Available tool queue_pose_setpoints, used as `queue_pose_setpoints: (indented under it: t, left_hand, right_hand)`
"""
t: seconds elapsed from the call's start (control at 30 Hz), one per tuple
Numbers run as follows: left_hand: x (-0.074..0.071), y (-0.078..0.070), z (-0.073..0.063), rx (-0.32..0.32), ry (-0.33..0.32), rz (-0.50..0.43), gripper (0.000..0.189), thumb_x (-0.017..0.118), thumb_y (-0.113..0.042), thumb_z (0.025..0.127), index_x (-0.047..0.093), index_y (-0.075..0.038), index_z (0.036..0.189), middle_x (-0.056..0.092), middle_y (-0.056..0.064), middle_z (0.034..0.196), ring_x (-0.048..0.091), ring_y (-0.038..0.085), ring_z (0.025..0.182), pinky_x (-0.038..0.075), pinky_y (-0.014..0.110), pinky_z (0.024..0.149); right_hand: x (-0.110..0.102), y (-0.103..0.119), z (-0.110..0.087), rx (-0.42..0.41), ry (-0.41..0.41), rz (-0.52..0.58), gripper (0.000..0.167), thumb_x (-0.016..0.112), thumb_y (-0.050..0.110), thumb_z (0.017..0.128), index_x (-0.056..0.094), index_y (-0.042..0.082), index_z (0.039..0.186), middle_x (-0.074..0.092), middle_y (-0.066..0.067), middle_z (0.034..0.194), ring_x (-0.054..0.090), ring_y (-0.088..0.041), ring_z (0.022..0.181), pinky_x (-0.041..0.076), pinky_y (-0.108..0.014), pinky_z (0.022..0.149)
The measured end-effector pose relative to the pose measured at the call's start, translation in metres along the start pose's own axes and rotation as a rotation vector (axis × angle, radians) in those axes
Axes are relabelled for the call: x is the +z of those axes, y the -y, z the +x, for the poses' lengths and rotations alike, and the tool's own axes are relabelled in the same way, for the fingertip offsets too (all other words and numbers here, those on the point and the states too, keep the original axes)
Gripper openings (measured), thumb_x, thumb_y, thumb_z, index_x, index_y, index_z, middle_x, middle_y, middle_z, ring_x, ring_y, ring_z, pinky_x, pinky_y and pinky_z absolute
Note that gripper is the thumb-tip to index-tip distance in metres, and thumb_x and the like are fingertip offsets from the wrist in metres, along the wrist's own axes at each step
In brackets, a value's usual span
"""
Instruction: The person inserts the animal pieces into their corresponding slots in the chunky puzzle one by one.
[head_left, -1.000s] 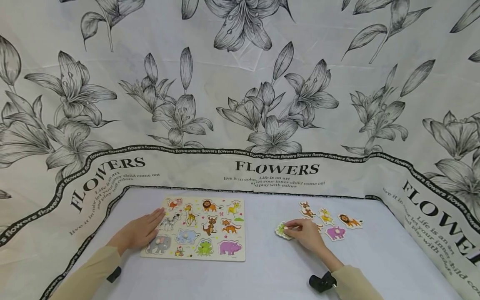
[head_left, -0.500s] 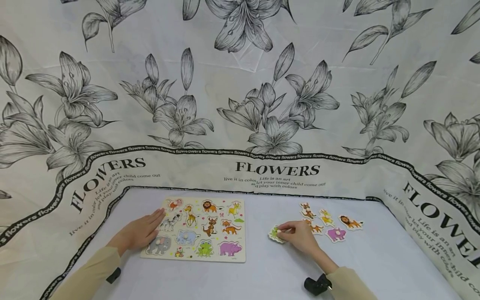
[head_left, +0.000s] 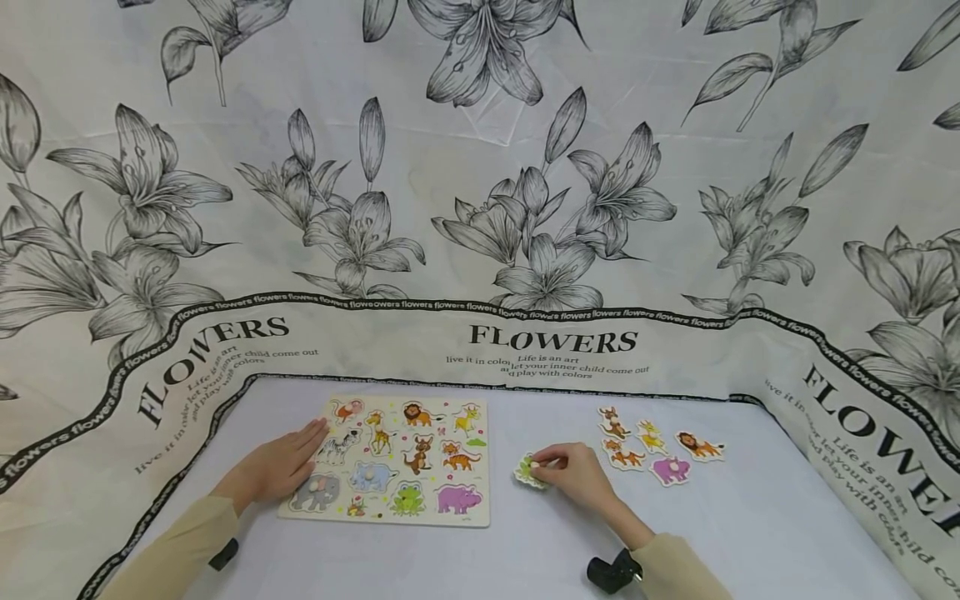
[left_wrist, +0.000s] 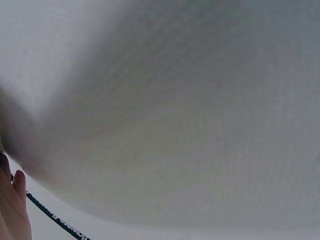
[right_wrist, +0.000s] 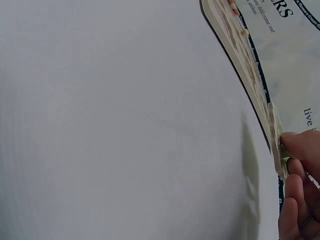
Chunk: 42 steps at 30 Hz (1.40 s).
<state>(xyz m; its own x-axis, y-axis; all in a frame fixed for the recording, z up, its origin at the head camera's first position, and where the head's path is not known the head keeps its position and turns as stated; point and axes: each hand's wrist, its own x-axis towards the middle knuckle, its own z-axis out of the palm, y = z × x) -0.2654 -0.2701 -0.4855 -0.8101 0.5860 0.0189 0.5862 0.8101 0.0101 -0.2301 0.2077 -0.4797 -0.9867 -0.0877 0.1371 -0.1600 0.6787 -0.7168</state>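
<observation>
My right hand [head_left: 579, 477] pinches a green frog puzzle piece [head_left: 525, 472] between thumb and fingertips, to the right of the animal puzzle board [head_left: 442, 400]. In the right wrist view the frog piece [right_wrist: 276, 135] is seen edge-on, apart from the table, with a shadow below it. The left hand [head_left: 279, 467] rests on the board's left edge with its fingers straight. Grey and blue elephant pieces with knobs sit in the lower left of the board. In the left wrist view only part of the left hand [left_wrist: 14, 210] shows at the lower left corner.
Loose pieces lie on the white table at right: a kangaroo [head_left: 613, 423], a yellow deer-like animal [head_left: 651, 437], a tiger [head_left: 624, 455], a lion [head_left: 701, 446] and a purple hippo [head_left: 671, 470]. A flower-printed cloth [head_left: 405, 350] hangs behind and along both sides.
My right hand has carried the frog piece leftward, closer to the board, uncovering the tiger piece. The left hand has stayed on the board's edge.
</observation>
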Motion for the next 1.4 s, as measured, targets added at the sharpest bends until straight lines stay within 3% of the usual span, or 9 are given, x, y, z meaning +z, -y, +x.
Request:
queue_pose_setpoints:
  t: [0.83,1.4]
  left_hand:
    - [0.003,0.003,0.000,0.012,-0.023,0.010,0.054,0.044,-0.025,0.099,0.039,0.006,0.143,0.036,0.022,0.151,0.037,0.038,0.139,0.037,0.046,0.113]
    - [0.004,0.002,-0.001,0.009,-0.012,0.025,0.054,0.043,-0.025,0.100,0.038,0.007,0.143,0.035,0.023,0.152,0.035,0.039,0.140,0.034,0.048,0.114]
  right_hand:
    - [0.042,0.044,0.006,-0.092,0.122,0.055,0.012,0.077,0.018,0.079,0.077,0.012,0.090,0.070,0.003,0.076,0.042,-0.002,0.054,0.033,-0.014,0.048]
    - [0.070,0.067,0.007,-0.154,0.198,0.129,0.013,0.076,0.019,0.081,0.076,0.011,0.091,0.071,0.001,0.078,0.047,-0.001,0.051,0.037,-0.014,0.044]
